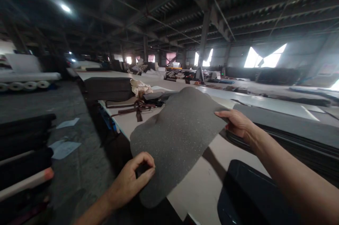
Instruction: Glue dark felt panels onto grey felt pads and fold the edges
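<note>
A grey sheet of fabric with rounded corners and pale specks (pixel 180 133) is held up between my two hands, above the edge of a light-topped table (pixel 196 196). My left hand (pixel 132 179) pinches its near left edge between thumb and fingers. At the right corner my right hand (pixel 237 122) grips it, thumb on top and the other fingers mostly hidden beneath. The sheet bulges upward at its far end. Just under my right hand and forearm lies a stack of dark layered sheets (pixel 286 143).
A dark glossy panel with rounded corners (pixel 254 196) lies at the near right. Brown strips (pixel 132 106) and a folded dark fabric pile (pixel 108 89) are farther along the table. Fabric rolls (pixel 23 151) and loose papers (pixel 65 147) are on the left, by the floor.
</note>
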{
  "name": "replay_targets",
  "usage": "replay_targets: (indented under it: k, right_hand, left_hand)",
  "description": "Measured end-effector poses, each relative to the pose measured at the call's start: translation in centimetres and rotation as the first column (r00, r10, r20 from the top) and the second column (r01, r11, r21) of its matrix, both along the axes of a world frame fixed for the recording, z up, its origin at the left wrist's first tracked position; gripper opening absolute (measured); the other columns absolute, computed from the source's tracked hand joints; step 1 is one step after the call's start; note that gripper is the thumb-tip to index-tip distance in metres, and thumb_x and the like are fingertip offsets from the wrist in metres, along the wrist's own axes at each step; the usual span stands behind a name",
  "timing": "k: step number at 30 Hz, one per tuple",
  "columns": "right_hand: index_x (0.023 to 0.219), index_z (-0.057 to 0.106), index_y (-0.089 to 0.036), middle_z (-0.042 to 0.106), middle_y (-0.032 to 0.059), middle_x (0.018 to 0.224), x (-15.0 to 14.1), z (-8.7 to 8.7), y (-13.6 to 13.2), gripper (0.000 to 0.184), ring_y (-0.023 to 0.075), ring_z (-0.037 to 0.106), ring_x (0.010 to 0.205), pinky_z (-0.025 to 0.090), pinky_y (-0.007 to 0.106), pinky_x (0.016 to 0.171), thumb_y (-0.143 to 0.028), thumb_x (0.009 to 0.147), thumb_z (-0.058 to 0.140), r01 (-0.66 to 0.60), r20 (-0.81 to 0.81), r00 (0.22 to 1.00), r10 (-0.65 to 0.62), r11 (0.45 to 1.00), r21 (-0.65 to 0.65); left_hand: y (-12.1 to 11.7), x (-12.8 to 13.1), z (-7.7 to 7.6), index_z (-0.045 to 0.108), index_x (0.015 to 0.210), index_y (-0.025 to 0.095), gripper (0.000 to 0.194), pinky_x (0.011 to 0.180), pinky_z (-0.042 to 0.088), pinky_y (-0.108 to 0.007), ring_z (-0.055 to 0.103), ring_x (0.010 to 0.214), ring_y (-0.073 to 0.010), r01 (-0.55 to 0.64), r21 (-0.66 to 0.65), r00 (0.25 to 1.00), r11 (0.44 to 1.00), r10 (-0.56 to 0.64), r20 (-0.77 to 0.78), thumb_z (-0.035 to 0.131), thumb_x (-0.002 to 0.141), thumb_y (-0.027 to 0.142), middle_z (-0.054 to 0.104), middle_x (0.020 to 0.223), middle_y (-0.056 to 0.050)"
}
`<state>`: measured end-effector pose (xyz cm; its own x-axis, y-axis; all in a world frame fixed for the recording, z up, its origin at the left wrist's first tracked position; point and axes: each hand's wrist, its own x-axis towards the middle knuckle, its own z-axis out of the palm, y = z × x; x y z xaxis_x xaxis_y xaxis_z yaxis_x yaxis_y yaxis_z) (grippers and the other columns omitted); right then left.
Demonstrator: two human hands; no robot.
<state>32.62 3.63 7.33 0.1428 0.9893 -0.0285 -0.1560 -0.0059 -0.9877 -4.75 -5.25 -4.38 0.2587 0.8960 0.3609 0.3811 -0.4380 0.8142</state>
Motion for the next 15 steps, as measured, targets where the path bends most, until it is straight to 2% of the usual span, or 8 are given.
replay_targets:
  k: [1, 3, 4, 5, 8, 10, 12, 15]
  right_hand:
    - [0.086, 0.068, -0.016, 0.071, 0.0057, 0.07, -0.6, 0.7, 0.2, 0.017, 0.019, 0.063, 0.056, 0.053, 0.03, 0.053, -0.011, 0.07, 0.069, 0.028, 0.053, 0.998, -0.028, 1.0, -0.003]
    - [0.085, 0.069, -0.016, 0.069, 0.0039, 0.067, -2.5, 2.4, 0.3, 0.016, 0.0168, 0.06, 0.054, 0.048, 0.026, 0.047, -0.011, 0.069, 0.066, 0.025, 0.128, 0.991, -0.034, 0.997, 0.073]
    - [0.087, 0.07, -0.016, 0.069, 0.0032, 0.069, -3.7, 3.4, 0.0, 0.018, 0.016, 0.059, 0.056, 0.046, 0.024, 0.048, -0.013, 0.071, 0.066, -0.022, 0.147, 0.989, 0.0, 0.988, 0.151]
    - [0.091, 0.072, -0.016, 0.07, 0.0024, 0.073, -4.9, 4.5, -0.3, 0.02, 0.0153, 0.06, 0.059, 0.047, 0.023, 0.05, -0.015, 0.072, 0.065, -0.087, 0.169, 0.985, 0.047, 0.967, 0.239]
    - [0.094, 0.074, -0.019, 0.07, 0.0001, 0.08, -8.4, 7.1, -1.5, 0.023, 0.0142, 0.061, 0.068, 0.048, 0.022, 0.061, -0.018, 0.074, 0.063, -0.346, 0.333, 0.919, 0.213, 0.84, 0.418]
    - [0.083, 0.076, -0.019, 0.068, -0.001, 0.079, -9.7, 7.9, -1.8, 0.021, 0.0132, 0.06, 0.071, 0.045, 0.021, 0.064, -0.012, 0.07, 0.061, -0.463, 0.541, 0.821, 0.185, 0.769, 0.44]
    - [0.074, 0.074, -0.018, 0.067, -0.0011, 0.076, -9.8, 8.1, -1.5, 0.023, 0.0127, 0.058, 0.069, 0.043, 0.021, 0.062, -0.007, 0.067, 0.056, -0.461, 0.655, 0.752, 0.073, 0.769, 0.444]
    - [0.079, 0.074, -0.019, 0.065, -0.0014, 0.07, -8.3, 7.7, -0.6, 0.027, 0.0134, 0.056, 0.064, 0.04, 0.021, 0.056, -0.009, 0.069, 0.051, -0.238, 0.581, 0.807, -0.11, 0.839, 0.49]
  left_hand:
    - [0.3, -0.3, -0.4, 0.056, 0.09, 0.023, 0.026, 0.084, 0.05, -0.037, 0.06, 0.089, -0.0228, -0.173, 0.004, 0.984, 0.985, 0.173, 0.05, 0.061, 0.085, 0.048, 0.059, 0.093, -0.004]
    - [1.0, -0.7, -1.2, 0.056, 0.102, 0.021, 0.052, 0.094, 0.05, -0.046, 0.06, 0.105, -0.0302, -0.521, -0.02, 0.843, 0.854, 0.517, 0.149, 0.07, 0.071, 0.06, 0.057, 0.111, -0.009]
    - [1.3, -0.8, -1.6, 0.054, 0.108, 0.02, 0.067, 0.097, 0.049, -0.05, 0.058, 0.112, -0.0341, -0.627, -0.059, 0.759, 0.777, 0.626, 0.178, 0.075, 0.063, 0.064, 0.053, 0.12, -0.012]
    - [1.5, -0.8, -1.9, 0.051, 0.115, 0.019, 0.079, 0.099, 0.049, -0.053, 0.055, 0.119, -0.037, -0.672, -0.109, 0.709, 0.733, 0.679, 0.191, 0.078, 0.057, 0.065, 0.05, 0.128, -0.016]
    - [1.6, -0.3, -2.2, 0.041, 0.127, 0.017, 0.094, 0.094, 0.054, -0.052, 0.058, 0.12, -0.0364, -0.583, -0.289, 0.728, 0.76, 0.646, 0.23, 0.082, 0.056, 0.062, 0.05, 0.134, -0.02]
    - [1.3, 0.3, -2.0, 0.038, 0.13, 0.018, 0.088, 0.084, 0.058, -0.046, 0.066, 0.107, -0.0322, -0.472, -0.38, 0.771, 0.795, 0.582, 0.26, 0.081, 0.065, 0.06, 0.059, 0.127, -0.019]
    - [1.0, 0.8, -1.6, 0.039, 0.127, 0.018, 0.081, 0.074, 0.058, -0.041, 0.071, 0.094, -0.0294, -0.394, -0.442, 0.786, 0.806, 0.544, 0.292, 0.081, 0.068, 0.055, 0.068, 0.113, -0.016]
    - [0.6, 1.0, -0.9, 0.045, 0.119, 0.019, 0.067, 0.06, 0.056, -0.033, 0.073, 0.077, -0.0266, -0.334, -0.486, 0.788, 0.808, 0.522, 0.326, 0.083, 0.07, 0.044, 0.075, 0.094, -0.011]
